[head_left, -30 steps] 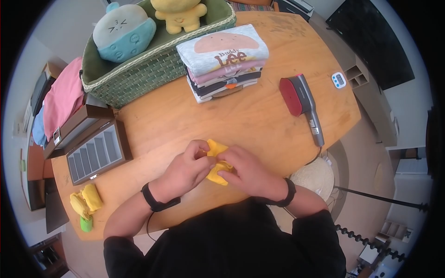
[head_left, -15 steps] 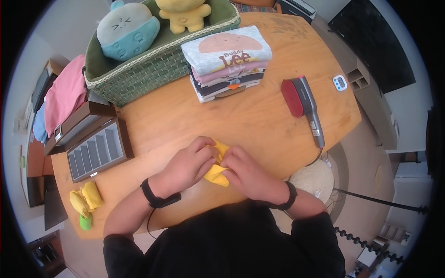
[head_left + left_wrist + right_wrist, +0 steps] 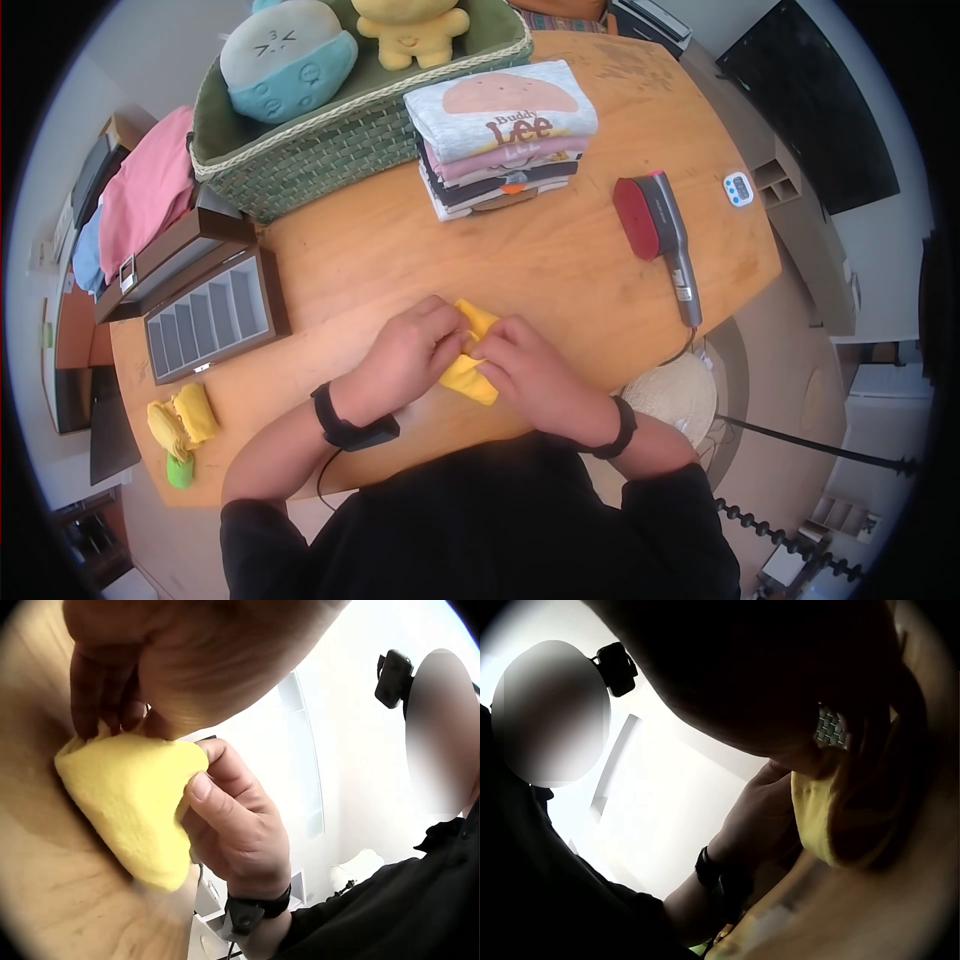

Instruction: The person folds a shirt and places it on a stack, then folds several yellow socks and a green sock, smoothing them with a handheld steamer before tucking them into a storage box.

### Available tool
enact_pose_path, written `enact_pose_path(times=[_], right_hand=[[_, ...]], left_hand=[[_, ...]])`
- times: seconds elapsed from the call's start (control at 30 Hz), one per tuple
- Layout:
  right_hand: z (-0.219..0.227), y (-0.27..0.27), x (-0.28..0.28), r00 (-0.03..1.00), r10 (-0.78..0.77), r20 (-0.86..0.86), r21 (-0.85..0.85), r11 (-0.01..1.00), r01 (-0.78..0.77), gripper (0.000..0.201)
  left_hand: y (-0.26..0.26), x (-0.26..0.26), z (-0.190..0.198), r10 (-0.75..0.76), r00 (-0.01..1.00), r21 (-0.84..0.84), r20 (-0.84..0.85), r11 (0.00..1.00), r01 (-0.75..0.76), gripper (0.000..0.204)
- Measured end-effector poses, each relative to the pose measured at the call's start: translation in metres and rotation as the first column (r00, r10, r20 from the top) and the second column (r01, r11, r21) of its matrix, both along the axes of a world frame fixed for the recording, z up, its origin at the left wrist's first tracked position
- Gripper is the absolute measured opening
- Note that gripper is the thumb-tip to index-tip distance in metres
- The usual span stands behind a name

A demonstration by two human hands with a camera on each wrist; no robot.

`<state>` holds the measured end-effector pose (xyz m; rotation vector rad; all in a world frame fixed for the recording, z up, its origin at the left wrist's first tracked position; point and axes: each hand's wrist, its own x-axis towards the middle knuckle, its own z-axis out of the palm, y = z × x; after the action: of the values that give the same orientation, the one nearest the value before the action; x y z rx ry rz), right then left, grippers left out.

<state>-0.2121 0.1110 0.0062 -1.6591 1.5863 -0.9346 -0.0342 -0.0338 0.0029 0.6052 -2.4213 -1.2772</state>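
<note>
A small yellow piece of cloth [image 3: 468, 382], folded into a soft bundle, is between both hands close over the front of the wooden table. My left hand [image 3: 408, 348] pinches its upper left edge with curled fingers. From the other side, my right hand [image 3: 532, 368] grips it between thumb and fingers. In the left wrist view the yellow cloth [image 3: 131, 799] has a smooth rounded face and tapers downward, and the right thumb [image 3: 206, 791] presses its edge. The right wrist view is dark, with part of the cloth [image 3: 814, 817] showing under the hand.
Yellow bundles [image 3: 183, 415] and a green one [image 3: 180, 471] lie at the table's left edge, near an open compartment box [image 3: 215, 315]. Behind stand a green woven basket [image 3: 310, 165] with plush toys and a stack of folded shirts [image 3: 505, 125]. A handheld steamer [image 3: 660, 235] and timer [image 3: 738, 189] lie right.
Both hands keep hold of the yellow cloth while their fingers shift along it. Its lower part now shows as a smoother flap between the hands. The head view has moved slightly.
</note>
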Motion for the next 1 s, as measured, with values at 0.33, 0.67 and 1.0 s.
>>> enact_pose_path(times=[0.33,0.67,1.0], right_hand=[[-0.007,-0.009,0.006,0.977,-0.161,-0.141,0.034,0.985,0.167,0.013],[-0.012,-0.012,0.01,0.955,-0.209,-0.211,0.026,0.975,0.22,0.013],[-0.015,-0.012,0.013,0.947,-0.212,-0.243,0.02,0.975,0.223,0.013]], left_hand=[[0.0,0.008,-0.015,0.073,0.994,0.504,0.086,0.857,-0.107,0.007],[-0.006,0.012,-0.027,0.122,0.992,0.925,0.046,0.37,-0.088,0.009],[0.007,0.016,-0.008,-0.085,0.983,0.513,0.162,0.858,-0.01,0.018]])
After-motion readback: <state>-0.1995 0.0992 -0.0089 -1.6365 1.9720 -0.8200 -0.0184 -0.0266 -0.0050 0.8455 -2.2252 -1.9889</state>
